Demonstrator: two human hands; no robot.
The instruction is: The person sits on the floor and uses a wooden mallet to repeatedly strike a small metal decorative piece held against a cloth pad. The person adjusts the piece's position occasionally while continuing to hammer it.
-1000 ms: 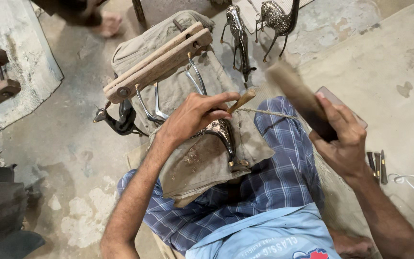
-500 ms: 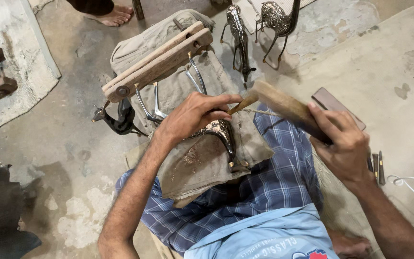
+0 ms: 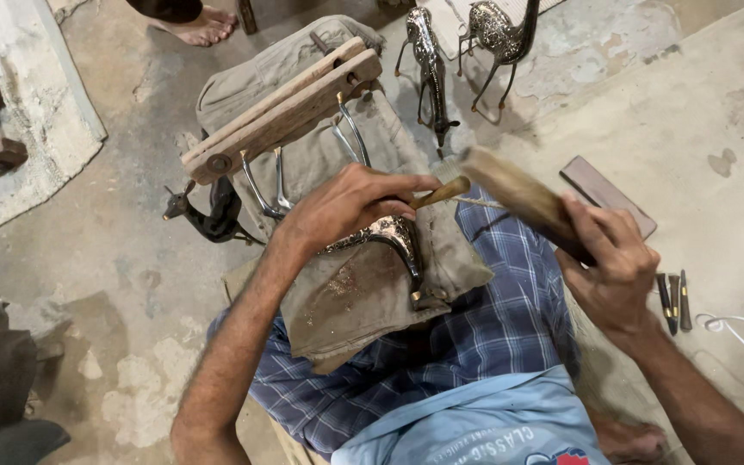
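As wooden mallet (image 3: 518, 194) is brought down onto chisel (image 3: 439, 193), raised a second ago, strike is landed; left hand (image 3: 342, 207) grip closed on chisel, right hand (image 3: 613, 271) grip closed on mallet; metal figure (image 3: 385, 237) pinned on lap cloth (image 3: 363, 293).

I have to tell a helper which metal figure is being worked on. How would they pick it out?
Start at the wooden clamp above the lap. Just below it, on the tan cloth, lies a curved silver figure under the left hand. The other figures stand on the floor.
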